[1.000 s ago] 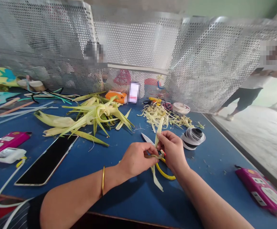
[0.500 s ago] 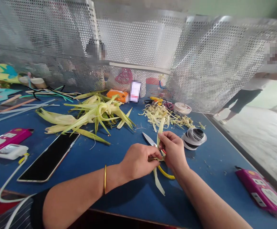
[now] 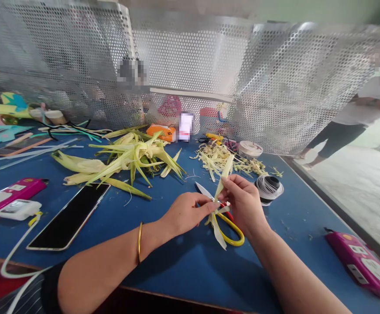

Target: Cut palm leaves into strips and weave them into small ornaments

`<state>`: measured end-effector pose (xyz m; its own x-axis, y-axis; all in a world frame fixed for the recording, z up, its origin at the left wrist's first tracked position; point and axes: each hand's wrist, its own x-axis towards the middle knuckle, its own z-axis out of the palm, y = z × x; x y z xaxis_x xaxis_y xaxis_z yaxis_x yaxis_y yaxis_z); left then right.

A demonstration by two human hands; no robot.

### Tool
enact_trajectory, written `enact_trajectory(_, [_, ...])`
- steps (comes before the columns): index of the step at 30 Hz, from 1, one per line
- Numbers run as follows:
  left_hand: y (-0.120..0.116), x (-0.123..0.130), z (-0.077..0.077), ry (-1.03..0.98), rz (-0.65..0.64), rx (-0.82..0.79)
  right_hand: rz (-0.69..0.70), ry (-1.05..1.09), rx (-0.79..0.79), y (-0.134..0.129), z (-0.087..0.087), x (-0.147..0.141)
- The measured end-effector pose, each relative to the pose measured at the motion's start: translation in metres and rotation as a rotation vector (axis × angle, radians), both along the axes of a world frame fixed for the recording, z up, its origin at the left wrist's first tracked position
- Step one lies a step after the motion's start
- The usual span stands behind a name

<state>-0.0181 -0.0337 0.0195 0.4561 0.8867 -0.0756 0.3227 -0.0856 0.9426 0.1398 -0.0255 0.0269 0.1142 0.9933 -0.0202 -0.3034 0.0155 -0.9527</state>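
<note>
Between my two hands is a pale corn husk strip (image 3: 228,167), its upper part standing up and its lower ends hanging down in a knot-like crossing. My left hand (image 3: 190,212) pinches it at the crossing, thumb and fingers pressed together. With closed fingers, my right hand (image 3: 242,198) grips the strip higher up. Just behind and below lie scissors (image 3: 234,240) with yellow and red handles on the blue table, partly covered by the husk and my hands. A spool of white and black cord (image 3: 268,190) stands right of my right hand.
A heap of corn husks (image 3: 137,152) lies left of centre, shredded husk (image 3: 216,158) behind my hands. A black-screened phone (image 3: 70,216) and pink devices (image 3: 361,261) rest on the table. Perforated metal sheeting (image 3: 190,56) borders the back; a person (image 3: 350,113) stands beyond at right.
My hands have shifted slightly and the husk's upper part now leans to the right. The lower crossing and scissor handles show more. The person at right has moved a little.
</note>
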Motion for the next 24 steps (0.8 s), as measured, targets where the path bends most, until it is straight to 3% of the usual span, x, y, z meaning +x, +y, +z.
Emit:
enact_trajectory(2, [0.000, -0.002, 0.003, 0.011, -0.053, -0.025, 0.009, -0.036, 0.030, -0.001, 0.000, 0.000])
enact_trajectory(8, [-0.001, 0.000, 0.004, -0.154, -0.145, -0.380, 0.132, -0.210, 0.083, -0.006, 0.000, -0.002])
enact_trajectory(13, [-0.006, 0.002, 0.003, -0.118, -0.249, -0.492, 0.258, -0.373, 0.110, -0.008, -0.003, -0.006])
enact_trajectory(17, [-0.010, 0.004, 0.003, -0.157, -0.334, -0.570, 0.269, -0.480, 0.171, -0.012, -0.008, -0.014])
enact_trajectory(24, [-0.009, 0.005, 0.002, -0.209, -0.239, -0.580, 0.183, -0.521, 0.216, -0.011, -0.008, -0.016])
